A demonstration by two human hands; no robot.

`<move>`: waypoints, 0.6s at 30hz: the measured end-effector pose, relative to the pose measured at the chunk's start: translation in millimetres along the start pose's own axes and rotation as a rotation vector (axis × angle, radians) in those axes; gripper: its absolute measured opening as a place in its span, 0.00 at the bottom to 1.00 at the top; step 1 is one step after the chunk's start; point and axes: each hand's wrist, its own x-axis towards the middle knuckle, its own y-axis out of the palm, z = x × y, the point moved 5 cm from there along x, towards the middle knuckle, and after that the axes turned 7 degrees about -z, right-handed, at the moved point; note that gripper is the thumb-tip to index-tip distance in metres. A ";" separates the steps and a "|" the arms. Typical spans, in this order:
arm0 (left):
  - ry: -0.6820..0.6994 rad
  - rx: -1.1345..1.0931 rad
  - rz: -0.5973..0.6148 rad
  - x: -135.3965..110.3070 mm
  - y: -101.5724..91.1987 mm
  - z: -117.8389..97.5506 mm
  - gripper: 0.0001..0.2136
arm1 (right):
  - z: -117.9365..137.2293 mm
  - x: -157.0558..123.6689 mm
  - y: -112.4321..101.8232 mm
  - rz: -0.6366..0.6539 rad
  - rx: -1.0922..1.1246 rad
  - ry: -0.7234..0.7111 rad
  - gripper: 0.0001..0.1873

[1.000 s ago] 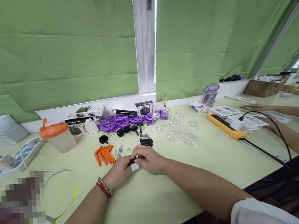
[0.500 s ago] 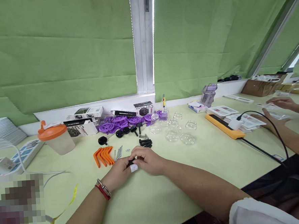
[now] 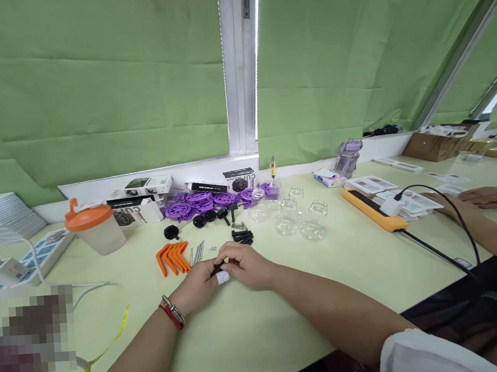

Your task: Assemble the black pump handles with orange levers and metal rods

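My left hand (image 3: 201, 287) and my right hand (image 3: 245, 266) meet over the table, both closed on a small black part (image 3: 218, 268). Fingers cover most of that part, so its kind stays hidden. White tape wraps my left thumb. Just beyond the hands lie black plastic pieces (image 3: 242, 237), springs (image 3: 239, 226), thin metal rods (image 3: 198, 251) and tiny screws (image 3: 212, 249). Orange bent handles (image 3: 172, 258) sit to the left of them. Behind are round black knobs (image 3: 199, 221) and purple spoked wheels (image 3: 199, 202). Clear glass-like vessels (image 3: 285, 224) stand to the right.
An orange-lidded cup (image 3: 95, 229) and a white power strip (image 3: 42, 255) are at left. At right, a yellow power strip (image 3: 372, 209) with a black cable lies near stacked cards (image 3: 368, 185) and a purple bottle (image 3: 348, 158). Another person's hands (image 3: 480, 199) rest at the far right.
My hands stay in nearly the same place around the small black part. The other person's hands have come down and closer to the table at far right.
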 end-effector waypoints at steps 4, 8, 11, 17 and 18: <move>0.004 0.002 0.011 -0.1 0.4 0.0 0.16 | -1.0 0.0 0.4 0.002 -0.004 -0.001 0.11; 0.002 0.003 0.010 -0.4 0.3 0.4 0.16 | -0.9 0.6 0.5 0.003 -0.006 -0.005 0.11; 0.006 0.006 0.008 -0.5 0.3 1.0 0.16 | -0.5 0.6 0.5 0.004 -0.007 -0.004 0.11; 0.007 0.012 0.006 0.4 0.5 2.0 0.16 | -1.4 0.1 1.0 0.012 -0.011 0.000 0.11; 0.007 0.009 0.006 0.5 0.5 1.6 0.16 | -1.4 0.2 1.1 0.012 -0.012 -0.001 0.11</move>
